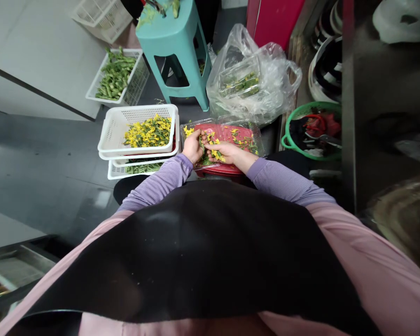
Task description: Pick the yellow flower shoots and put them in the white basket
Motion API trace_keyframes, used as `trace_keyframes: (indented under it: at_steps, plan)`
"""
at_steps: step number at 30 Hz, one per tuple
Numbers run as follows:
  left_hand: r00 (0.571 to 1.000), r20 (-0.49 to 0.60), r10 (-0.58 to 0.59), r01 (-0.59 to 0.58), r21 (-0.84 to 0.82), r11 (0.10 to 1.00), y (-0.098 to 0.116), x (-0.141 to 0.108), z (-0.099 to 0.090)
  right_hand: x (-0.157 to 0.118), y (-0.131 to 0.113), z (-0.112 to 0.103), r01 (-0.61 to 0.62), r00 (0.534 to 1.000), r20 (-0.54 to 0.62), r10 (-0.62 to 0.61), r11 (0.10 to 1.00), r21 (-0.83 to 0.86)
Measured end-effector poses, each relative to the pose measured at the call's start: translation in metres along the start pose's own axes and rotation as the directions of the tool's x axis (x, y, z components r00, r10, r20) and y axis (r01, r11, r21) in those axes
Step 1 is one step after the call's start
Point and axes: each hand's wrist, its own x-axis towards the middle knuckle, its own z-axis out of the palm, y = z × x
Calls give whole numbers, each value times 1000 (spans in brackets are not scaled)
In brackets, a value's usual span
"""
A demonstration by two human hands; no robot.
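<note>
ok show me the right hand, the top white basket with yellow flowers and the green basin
Right hand [226, 150], head view: back of the hand
Top white basket [115, 134], head view: bare inside, left
Green basin [301, 152], head view: near rim

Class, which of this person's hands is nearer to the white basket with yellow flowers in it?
Left. The left hand is just to the right of the white basket; the right hand is farther right, beyond the left.
</note>
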Motion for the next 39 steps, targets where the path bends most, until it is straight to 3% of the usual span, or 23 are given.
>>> trace_keyframes:
  at_steps: [3,6,12,17,22,26,29,32,36,39]
  plan:
    - [996,-27,88,-86,58,995,-10,2,9,4,4,4,91,991,-96,-89,996,12]
    - [997,-26,78,-76,75,994,-8,4,10,6,2,1,106,984,-139,-110,994,-37]
    - [995,-100,31,-24,79,997,-1,4,7,5,0,-1,121,983,-129,-130,989,-81]
    - [1000,-5,-7,8,201,980,-7,-1,7,4,2,0,184,974,-119,-195,978,-95]
    - [989,-135,59,-16,301,953,2,-9,-9,7,-1,-9,248,953,-134,-270,955,-161]
    - [997,-66,36,2,500,866,-1,-19,-12,7,0,-10,271,932,-150,-331,908,-320]
    - [991,-97,94,-30,523,852,-3,-19,-12,6,0,-9,254,930,-155,-333,887,-385]
    - [988,-135,78,-5,474,880,1,-17,-15,5,-1,-10,238,929,-186,-319,903,-358]
    - [1000,-22,-11,21,514,857,1,-19,-18,7,-4,-12,267,925,-213,-315,937,-223]
    - [1000,19,4,-14,571,821,-4,-23,-18,6,-5,-13,278,932,-180,-314,939,-203]
